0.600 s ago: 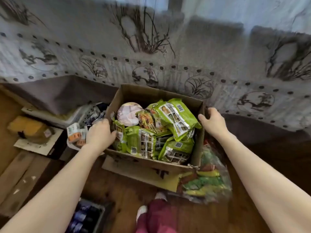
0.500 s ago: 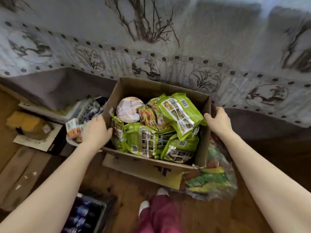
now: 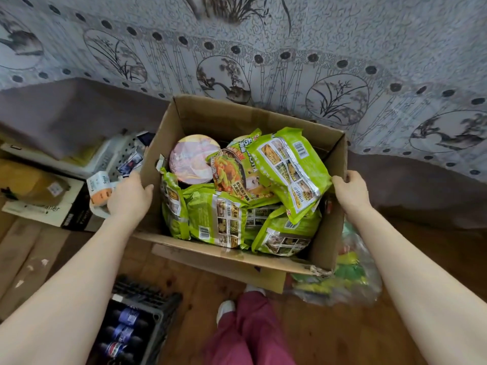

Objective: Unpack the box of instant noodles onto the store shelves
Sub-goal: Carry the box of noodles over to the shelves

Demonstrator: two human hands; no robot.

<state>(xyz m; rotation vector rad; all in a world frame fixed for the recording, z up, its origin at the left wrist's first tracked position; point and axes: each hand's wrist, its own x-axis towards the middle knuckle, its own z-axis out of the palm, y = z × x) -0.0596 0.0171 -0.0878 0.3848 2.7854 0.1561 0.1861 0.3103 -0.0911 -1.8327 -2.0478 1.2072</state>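
An open cardboard box point(image 3: 237, 114) is held above a wooden floor, in front of a patterned curtain. It holds several green instant noodle packets point(image 3: 290, 164) and a round noodle bowl with a pink lid point(image 3: 192, 159). My left hand point(image 3: 129, 196) grips the box's left wall, thumb over the rim. On the right wall, my right hand point(image 3: 350, 191) grips the rim with its fingers curled over the edge. No store shelf is in view.
A clear plastic bag of green and yellow packets point(image 3: 342, 280) lies under the box's right corner. A black crate of dark bottles point(image 3: 131, 325) stands at lower left. Boxes and small cartons point(image 3: 100, 185) are piled at the left. My feet point(image 3: 226, 306) stand below the box.
The box has come up and closer to me with both hands still gripping its sides. The view has tilted down a little.
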